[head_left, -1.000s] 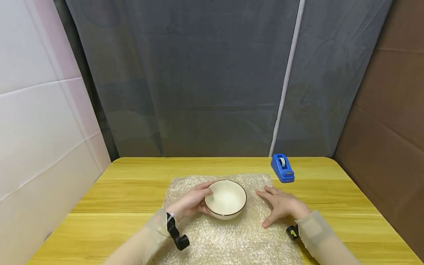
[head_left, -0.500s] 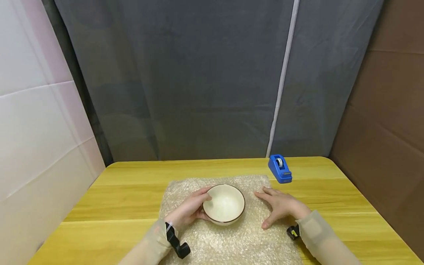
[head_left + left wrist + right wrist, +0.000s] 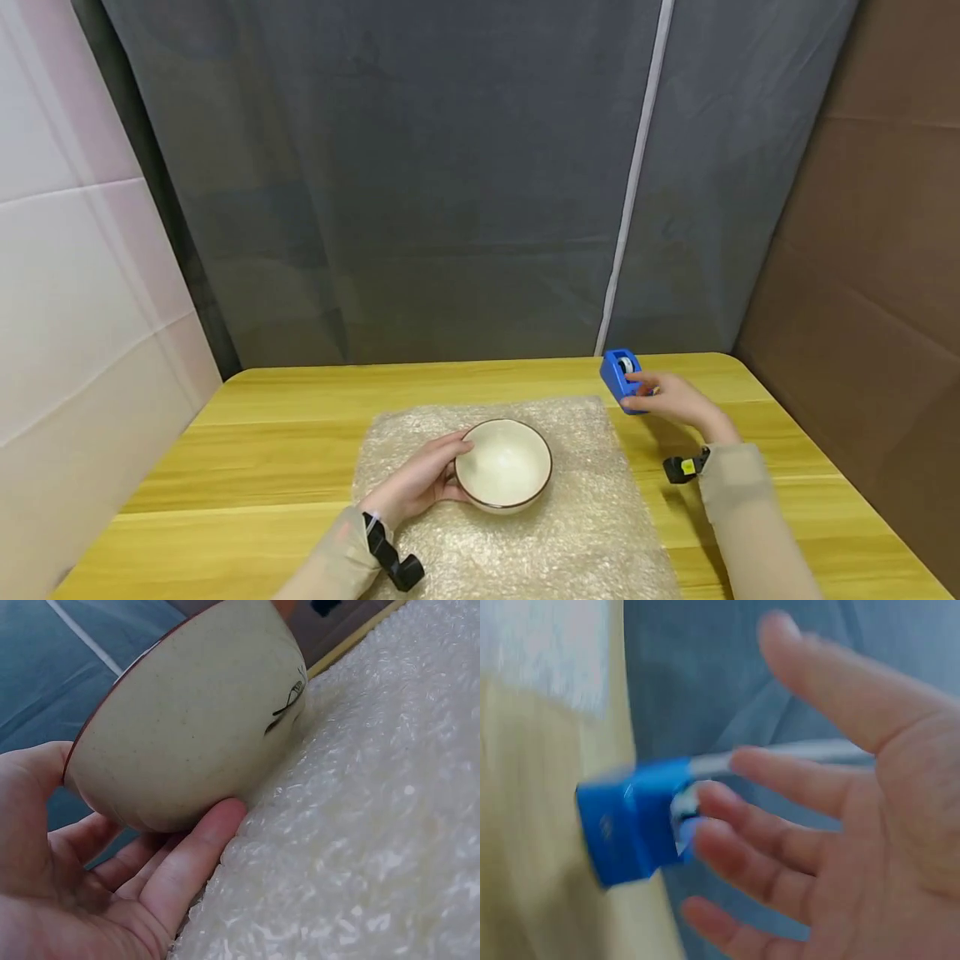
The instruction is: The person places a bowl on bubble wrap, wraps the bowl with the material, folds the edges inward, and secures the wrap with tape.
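My left hand (image 3: 420, 482) grips a cream bowl (image 3: 502, 467) with a dark brown rim, thumb over the rim and fingers along the outer side and underneath. In the left wrist view the bowl (image 3: 187, 720) leans above bubble wrap (image 3: 360, 825), and a small dark drawing shows on its outside. My right hand (image 3: 678, 404) is over the front of a blue tape dispenser (image 3: 617, 379), overlapping it in the head view. The right wrist view, slightly blurred, shows the fingers (image 3: 772, 859) spread and loosely bent, with the thumb apart, in front of the dispenser.
The bubble wrap sheet lies flat on a yellow wood-grain table (image 3: 285, 450), reaching toward its near edge. A grey curtain (image 3: 450, 183) hangs behind the table. A white panel (image 3: 75, 250) stands at the left and a brown one (image 3: 862, 275) at the right.
My right hand has left the bubble wrap's right side and moved forward to the tape dispenser. My left hand still holds the bowl over the sheet; the head view has shifted slightly.
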The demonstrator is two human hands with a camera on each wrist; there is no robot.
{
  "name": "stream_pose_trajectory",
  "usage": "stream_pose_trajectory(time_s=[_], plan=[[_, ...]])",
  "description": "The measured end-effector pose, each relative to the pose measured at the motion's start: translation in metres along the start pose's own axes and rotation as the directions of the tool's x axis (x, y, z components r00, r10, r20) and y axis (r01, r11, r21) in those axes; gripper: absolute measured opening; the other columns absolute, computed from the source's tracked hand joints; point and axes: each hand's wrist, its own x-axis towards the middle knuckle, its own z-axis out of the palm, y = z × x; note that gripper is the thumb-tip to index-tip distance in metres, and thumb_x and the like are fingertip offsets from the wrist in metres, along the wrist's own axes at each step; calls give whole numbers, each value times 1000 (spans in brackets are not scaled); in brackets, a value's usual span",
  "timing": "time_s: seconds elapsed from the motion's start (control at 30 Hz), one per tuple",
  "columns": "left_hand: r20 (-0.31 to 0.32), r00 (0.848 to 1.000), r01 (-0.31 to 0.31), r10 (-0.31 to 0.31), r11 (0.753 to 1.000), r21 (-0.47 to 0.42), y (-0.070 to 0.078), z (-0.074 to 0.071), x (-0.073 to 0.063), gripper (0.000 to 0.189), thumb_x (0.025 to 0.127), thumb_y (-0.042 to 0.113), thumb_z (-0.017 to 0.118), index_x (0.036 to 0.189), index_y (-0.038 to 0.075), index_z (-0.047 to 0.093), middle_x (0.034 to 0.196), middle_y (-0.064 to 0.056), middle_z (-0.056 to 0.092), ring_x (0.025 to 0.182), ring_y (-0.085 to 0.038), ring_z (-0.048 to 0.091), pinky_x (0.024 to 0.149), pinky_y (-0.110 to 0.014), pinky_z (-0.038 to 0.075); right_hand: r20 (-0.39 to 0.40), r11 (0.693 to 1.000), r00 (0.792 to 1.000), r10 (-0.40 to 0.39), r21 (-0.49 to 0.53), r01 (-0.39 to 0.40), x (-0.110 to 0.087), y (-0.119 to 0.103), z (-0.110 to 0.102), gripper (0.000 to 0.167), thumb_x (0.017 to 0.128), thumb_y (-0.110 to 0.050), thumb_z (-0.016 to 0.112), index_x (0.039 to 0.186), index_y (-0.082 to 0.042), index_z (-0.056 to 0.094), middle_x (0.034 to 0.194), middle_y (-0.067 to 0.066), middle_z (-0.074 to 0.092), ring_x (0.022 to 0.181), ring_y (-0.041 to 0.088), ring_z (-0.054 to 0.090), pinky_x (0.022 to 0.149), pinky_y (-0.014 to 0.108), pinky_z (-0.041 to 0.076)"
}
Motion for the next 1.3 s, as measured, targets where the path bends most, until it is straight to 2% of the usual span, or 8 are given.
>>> stream_pose_trajectory(time_s=[0.13,0.27,0.4,0.63,0.8,1.0,1.13,1.3], plan=[[-5,1000,-2,2,1000,-6,-2,5,-1,67,99,24,52,150,-6,21,112,-18,64,85,-21,68,71,-37,59,-126,995,987,98,7,-98,4,25,-5,69,90,-40,68,134,9,50,114,26,59,97,33,55,81,43,48],[2,1000,9,-9,1000,-3,-4,5,-8,68,99,23,52,150,-6,20,108,-17,65,83,-21,68,70,-37,59,-142,987,977,161,13,-161,4,41,2,72,86,-44,71,131,10,53,116,28,58,96,33,54,79,42,48],[5,1000,5,-5,1000,-1,-4,3,-16,68,99,23,52,150,-7,19,108,-17,65,83,-21,68,70,-37,59,-158,981,968,196,20,-195,5,43,10,70,83,-47,73,126,6,58,108,23,56,91,31,51,73,38,44],[-6,1000,-12,12,1000,7,1,2,-22,68,99,22,52,150,-7,17,111,-18,64,84,-21,68,69,-35,59,-180,982,966,186,34,-183,14,33,14,53,82,-42,75,105,4,64,87,9,52,81,24,46,64,32,36],[-8,1000,-12,12,1000,13,2,4,-20,70,99,22,52,151,-7,14,116,-19,62,88,-23,67,71,-36,59,-178,974,959,220,96,-206,14,32,17,48,84,-36,75,103,6,63,96,13,59,85,25,49,69,31,40],[-22,1000,-7,7,1000,15,-1,8,-20,71,98,21,53,150,-8,15,114,-19,63,86,-22,68,69,-35,59,-166,956,953,255,189,-223,11,37,20,49,86,-31,74,111,9,63,107,18,59,89,26,47,72,32,41],[-25,1000,-4,4,1000,15,-1,9,-20,72,98,22,53,150,-8,15,113,-19,63,85,-22,68,68,-33,59,-129,934,950,283,261,-243,10,39,19,51,88,-31,71,117,10,60,101,14,57,79,22,46,65,30,40],[-30,1000,-2,3,1000,20,-1,11,-21,71,98,22,53,151,-8,15,112,-19,63,83,-21,68,66,-31,59,-39,845,932,360,438,-308,8,39,13,58,97,-35,58,128,13,50,102,12,49,76,19,44,65,27,42]])
